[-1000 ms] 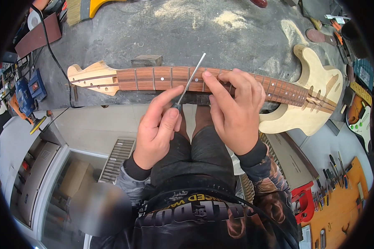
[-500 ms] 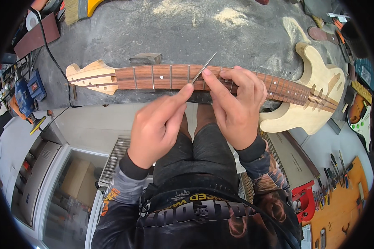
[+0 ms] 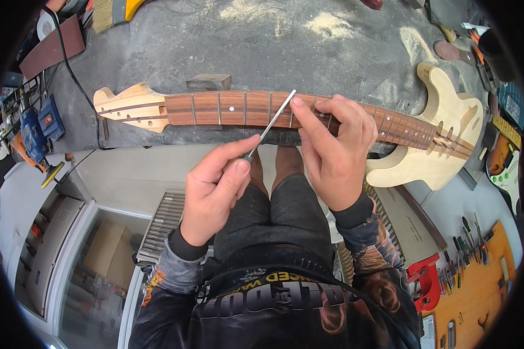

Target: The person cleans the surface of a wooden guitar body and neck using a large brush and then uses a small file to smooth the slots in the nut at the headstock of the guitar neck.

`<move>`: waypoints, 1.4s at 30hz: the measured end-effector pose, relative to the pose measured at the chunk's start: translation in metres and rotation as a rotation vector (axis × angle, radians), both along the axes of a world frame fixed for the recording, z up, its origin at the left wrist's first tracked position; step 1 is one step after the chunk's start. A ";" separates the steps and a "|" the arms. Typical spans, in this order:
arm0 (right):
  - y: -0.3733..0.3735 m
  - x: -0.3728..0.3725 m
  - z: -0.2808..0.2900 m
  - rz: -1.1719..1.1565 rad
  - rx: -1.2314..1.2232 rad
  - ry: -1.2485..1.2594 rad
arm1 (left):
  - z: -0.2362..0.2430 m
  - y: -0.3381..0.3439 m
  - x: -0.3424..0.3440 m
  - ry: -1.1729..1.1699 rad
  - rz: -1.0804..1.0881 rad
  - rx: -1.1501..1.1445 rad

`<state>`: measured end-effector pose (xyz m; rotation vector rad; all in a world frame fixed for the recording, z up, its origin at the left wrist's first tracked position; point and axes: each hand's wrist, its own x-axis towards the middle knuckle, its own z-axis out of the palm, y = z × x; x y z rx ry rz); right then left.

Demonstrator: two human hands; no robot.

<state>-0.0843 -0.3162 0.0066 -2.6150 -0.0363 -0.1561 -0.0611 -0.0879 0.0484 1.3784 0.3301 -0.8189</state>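
Observation:
A thin metal file (image 3: 275,119) with a dark handle end is held in my left hand (image 3: 215,186), closed around it with the index finger stretched along the shaft. The file slants across the guitar neck (image 3: 204,109), whose dark wooden fretboard has metal frets and light dots. My right hand (image 3: 340,145) grips the neck to the right of the file, its index fingertip touching or very near the file's upper end. The thumb is partly hidden at the neck's near edge. The pale unfinished guitar body (image 3: 448,139) lies at right, the headstock (image 3: 131,109) at left.
A small dark block (image 3: 208,82) sits behind the neck on the grey workbench (image 3: 174,46), with sawdust (image 3: 329,25) farther back. A brush (image 3: 113,13), a black cable (image 3: 70,64) and a blue power tool (image 3: 38,136) are at left. Hand tools (image 3: 468,244) stand at right.
My left hand has drawn back toward me, pulling the file lower across the fretboard and showing more of its handle. The right hand and guitar have shifted only slightly in the picture.

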 end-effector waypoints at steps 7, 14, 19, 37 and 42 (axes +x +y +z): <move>0.001 0.000 -0.003 -0.024 0.060 -0.024 | -0.015 -0.015 0.041 -0.917 -0.548 0.440; -0.001 0.001 0.002 0.012 -0.001 0.005 | -0.007 0.001 0.014 -0.107 -0.009 0.006; 0.000 0.001 0.002 0.012 -0.004 0.014 | -0.009 0.003 -0.002 -0.007 0.030 -0.033; -0.001 0.001 0.003 0.003 0.003 0.010 | -0.005 0.003 -0.001 0.020 0.031 -0.033; -0.001 0.003 0.001 0.003 0.014 -0.011 | -0.010 -0.012 0.041 -0.874 -0.481 0.414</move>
